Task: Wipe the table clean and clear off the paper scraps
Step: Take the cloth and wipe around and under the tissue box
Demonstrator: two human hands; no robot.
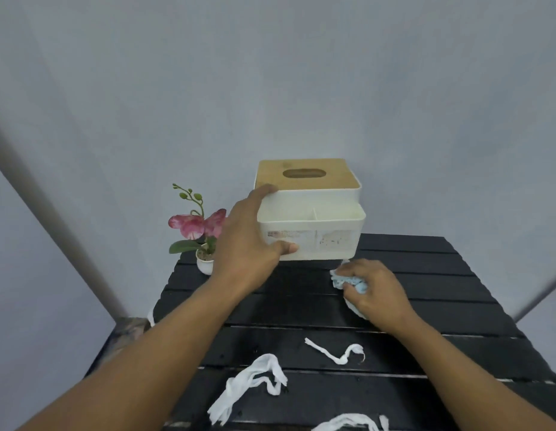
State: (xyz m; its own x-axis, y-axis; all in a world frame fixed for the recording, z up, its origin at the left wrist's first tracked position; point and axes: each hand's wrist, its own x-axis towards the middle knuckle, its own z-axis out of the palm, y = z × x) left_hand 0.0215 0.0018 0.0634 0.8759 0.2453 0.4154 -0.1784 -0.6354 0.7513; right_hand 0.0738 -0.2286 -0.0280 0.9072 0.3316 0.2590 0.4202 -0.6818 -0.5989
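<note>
While the left hand [248, 241] grips the near left corner of a white tissue box [311, 213], fingers reaching up over its left edge and the thumb pressed against its front face, the right hand [374, 290] is closed around a bunched light blue cloth [345, 282] and presses it down on the black slatted desk [441, 290] just in front of the box's right corner. Both forearms are bare and stretch in from the bottom edge of the view. The tissue box has a wooden lid with an oval slot, and an open divided tray along its front side carries a worn label; whether the box rests on the desk or is raised off it cannot be told. To the left of the box, behind the left hand, a small white pot with a pink orchid [197, 227] stands at the far left corner of the desk. Nearer the person, white paper scraps lie on the dark slats: a thin twisted strip [339, 353] near the middle, a larger crumpled strip [248, 384] to its left between the two forearms, and another strip [351, 423] cut off by the bottom edge. The desk surface looks slightly shiny around these scraps. A plain grey wall fills the background.
</note>
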